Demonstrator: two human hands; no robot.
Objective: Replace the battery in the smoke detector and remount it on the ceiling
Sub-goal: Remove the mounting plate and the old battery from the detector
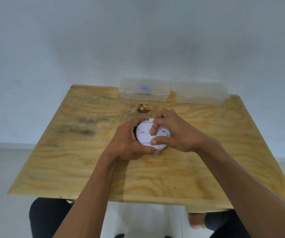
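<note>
Detector: white round detector (146, 135), back side up, held just above or on the plywood surface (73, 169) near its middle; contact with the wood cannot be told.
Left hand: left hand (126, 141) is wrapped round the detector's left and near rim, thumb along the near edge, gripping it.
Right hand: right hand (171, 133) is curled over the back plate, a fingertip pressed down near the centre and the thumb on the near rim (it looks like prying or twisting the plate).
Handling: probably light, stiff moulded plastic, smooth enough to slip; small tabs and clips likely snap if forced.
Where to hold: by the rim, as the left hand does, leaving the back free.
Hidden: battery and its compartment are not visible; fingers cover the centre of the plate.
Hard to make out: two clear boxes (144, 91) at the far edge, one with something blue inside, unidentifiable; markings on the plate are too small to read.
</note>
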